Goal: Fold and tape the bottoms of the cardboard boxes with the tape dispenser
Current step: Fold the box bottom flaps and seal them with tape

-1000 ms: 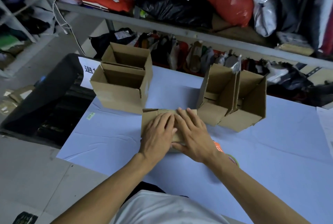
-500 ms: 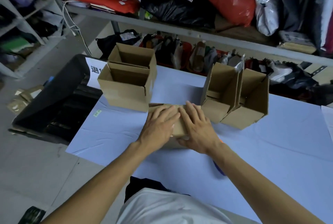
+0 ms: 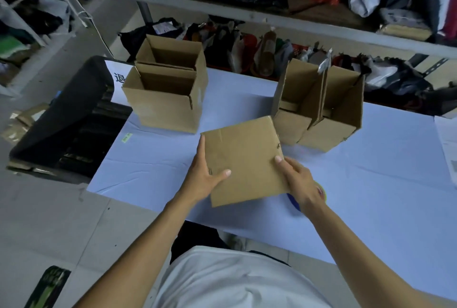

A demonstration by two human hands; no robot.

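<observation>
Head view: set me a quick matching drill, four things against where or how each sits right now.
Things:
1. held box
2. left pair of boxes
3. right pair of boxes
4. tape dispenser

States:
A. upright on the table, open tops up
B. mostly hidden behind the right hand
C. gripped at both side edges by the right hand and the left hand
D. tipped, openings facing sideways

Pairs: 1-C, 2-A, 3-D, 4-B
</observation>
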